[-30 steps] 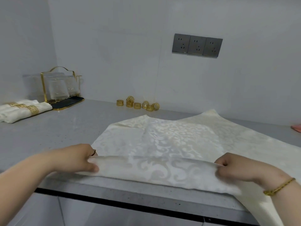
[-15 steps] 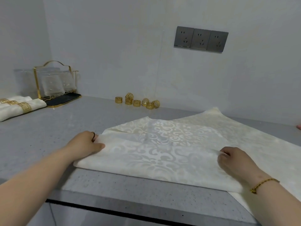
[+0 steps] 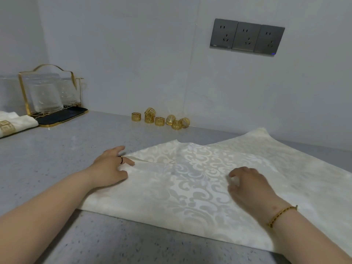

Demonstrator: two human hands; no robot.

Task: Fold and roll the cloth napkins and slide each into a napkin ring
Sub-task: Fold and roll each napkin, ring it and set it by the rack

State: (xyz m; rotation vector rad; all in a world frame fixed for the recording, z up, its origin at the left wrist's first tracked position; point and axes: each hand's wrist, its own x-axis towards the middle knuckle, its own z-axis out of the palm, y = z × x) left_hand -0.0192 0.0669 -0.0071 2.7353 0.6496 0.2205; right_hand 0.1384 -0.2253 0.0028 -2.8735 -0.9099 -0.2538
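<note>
Head view: grey counter [image 3: 57, 159] under white wall [image 3: 133, 54]; left hand [image 3: 109, 169], right hand [image 3: 247, 187] press napkin [image 3: 190, 189], unclenched.

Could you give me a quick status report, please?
Left hand pressing napkin edge; right hand on it, grip unclear. Napkin folded over, flat on counter. Napkin rings apart, by wall.

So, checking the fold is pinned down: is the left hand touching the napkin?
Touching. The head view shows the left hand lying on the folded left edge of the napkin, with no gap.
</note>
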